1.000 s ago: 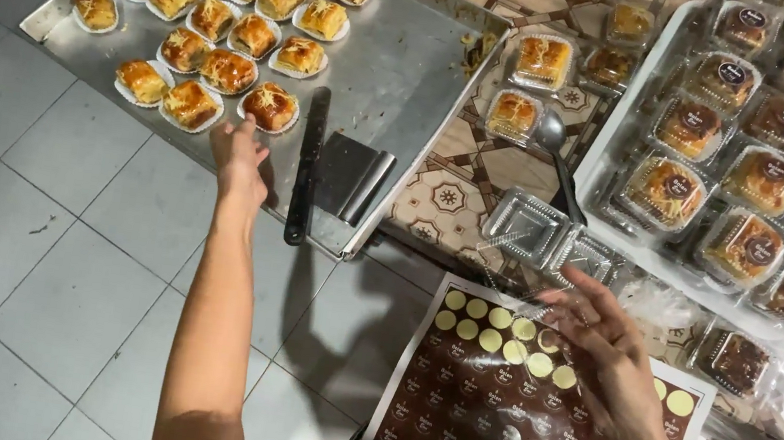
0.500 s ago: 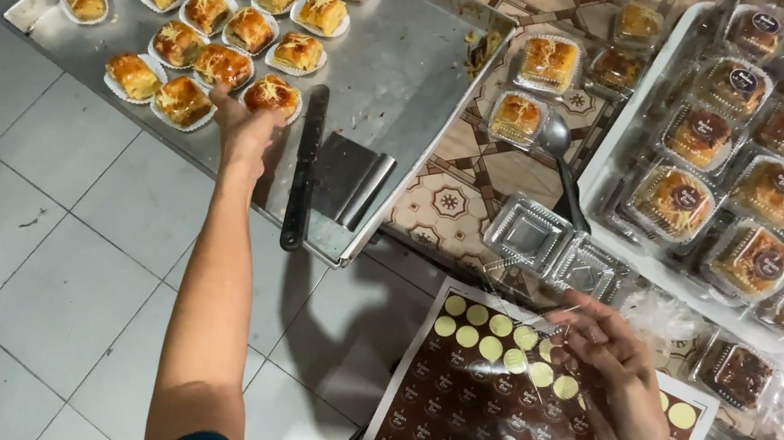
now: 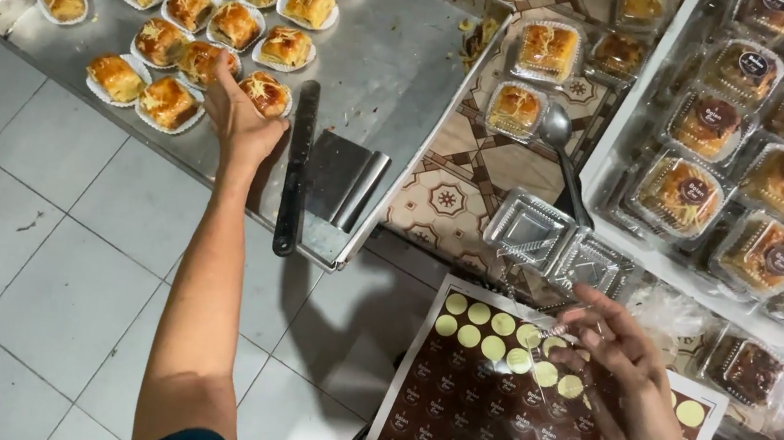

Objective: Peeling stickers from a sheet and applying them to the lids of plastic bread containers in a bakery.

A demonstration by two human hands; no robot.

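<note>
**Left hand among the pastries, right hand over the sticker sheet**

At the bottom of the frame, right of centre, a brown sticker sheet point(image 3: 486, 424) lies nearest to the camera, with rows of round brown stickers and a band of pale yellow empty circles along its upper edge. The right hand point(image 3: 620, 366) hovers over this upper edge, in the lower right of the frame. Its fingers are loosely spread and half bent; whether something small is pinched between the fingertips, I cannot tell.

Just above the sheet, in the centre right, an empty clear plastic box point(image 3: 555, 247) lies open on the patterned counter point(image 3: 447, 182). A metal spoon point(image 3: 562, 152) lies beside it.

The left arm reaches from the bottom left up to the metal tray point(image 3: 403, 60) in the upper left. The left hand point(image 3: 242, 120) is open, with the fingers resting on a golden pastry in a white paper cup point(image 3: 265, 92); it does not close around it. More such pastries stand in rows around it. A long dark knife point(image 3: 297, 167) and a metal scraper point(image 3: 347, 179) lie on the tray, just to the right of the hand.

Farther away, in the upper right, a white tray point(image 3: 613, 148) carries many packed pastries in closed clear boxes.
</note>
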